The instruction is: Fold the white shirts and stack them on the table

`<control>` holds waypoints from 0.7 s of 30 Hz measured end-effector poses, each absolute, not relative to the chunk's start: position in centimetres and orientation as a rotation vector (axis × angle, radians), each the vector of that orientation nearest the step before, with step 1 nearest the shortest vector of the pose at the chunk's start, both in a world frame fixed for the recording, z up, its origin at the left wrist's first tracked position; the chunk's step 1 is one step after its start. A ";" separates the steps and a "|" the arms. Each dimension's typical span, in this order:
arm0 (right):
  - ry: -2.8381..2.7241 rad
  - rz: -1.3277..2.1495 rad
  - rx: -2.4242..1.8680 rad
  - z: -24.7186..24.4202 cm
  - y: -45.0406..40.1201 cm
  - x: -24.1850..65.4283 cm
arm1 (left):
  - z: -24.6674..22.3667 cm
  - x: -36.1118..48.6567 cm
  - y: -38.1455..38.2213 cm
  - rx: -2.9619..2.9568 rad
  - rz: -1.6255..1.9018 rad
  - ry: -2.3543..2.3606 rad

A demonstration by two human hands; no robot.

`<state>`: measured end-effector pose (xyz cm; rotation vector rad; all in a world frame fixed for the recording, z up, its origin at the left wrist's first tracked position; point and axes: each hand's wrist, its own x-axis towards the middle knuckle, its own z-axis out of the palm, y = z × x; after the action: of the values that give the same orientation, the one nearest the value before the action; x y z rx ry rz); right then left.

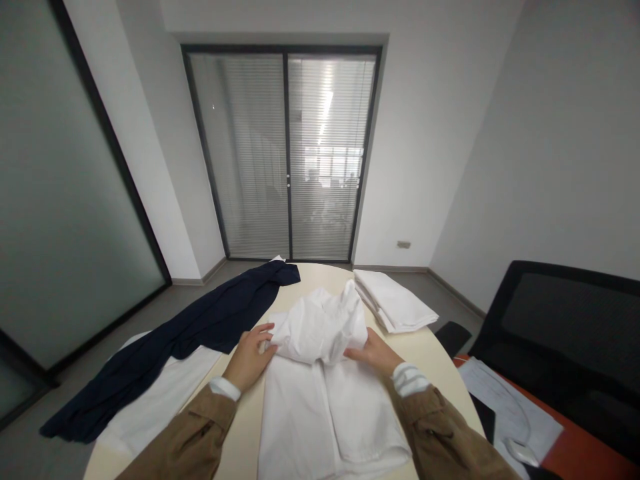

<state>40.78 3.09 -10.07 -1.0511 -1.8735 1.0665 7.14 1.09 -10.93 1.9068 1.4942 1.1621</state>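
A white cloth garment lies on the round cream table in front of me, its far part bunched up and its near part flat. My left hand pinches the bunched part at its left edge, between thumb and fingers. On the opposite side, my right hand grips the same bunch, its thumb on the near side and its other fingers hidden behind the cloth. What kind of garment it is cannot be made out.
A folded white cloth sits at the table's far right. Dark navy clothing lies over a white cloth along the left edge. To the right stands a black mesh chair, with papers and a white mouse on its orange seat.
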 end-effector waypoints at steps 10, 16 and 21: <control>-1.949 1.180 -0.991 -8.6 2.4 41.0 | -8.9 9.4 -1.7 1.496 1.025 1.206; -2.087 1.026 -0.918 -8.0 1.8 41.1 | -8.1 9.4 -1.8 1.508 1.009 1.093; -2.095 0.880 -0.889 -8.5 2.0 40.4 | -9.3 9.3 -0.9 1.499 1.092 1.004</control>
<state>40.43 1.96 -8.48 -0.8891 -2.0946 0.8796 9.31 -0.89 -9.34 1.4987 1.0037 1.0918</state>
